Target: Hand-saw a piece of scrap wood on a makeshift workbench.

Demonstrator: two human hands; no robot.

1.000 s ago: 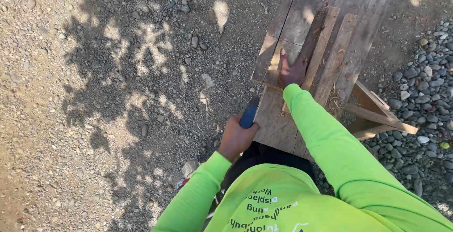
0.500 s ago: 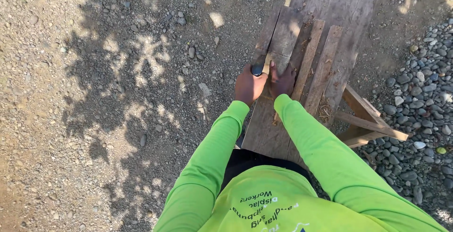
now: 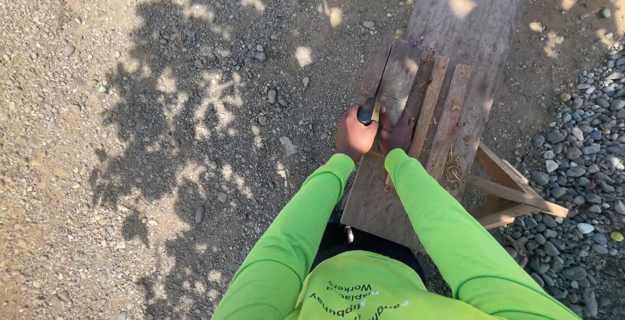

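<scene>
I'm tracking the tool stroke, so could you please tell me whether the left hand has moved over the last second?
Yes. The left hand with the dark-handled tool went forward along the wooden plank, from beside its near end to next to the right hand.

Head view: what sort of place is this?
Probably an outdoor work yard or building site. The ground is bare gravel dappled with tree shadow, and loose grey stones lie on one side. The left hand holds a dark-handled tool, while the right hand presses on rough wooden planks.
</scene>
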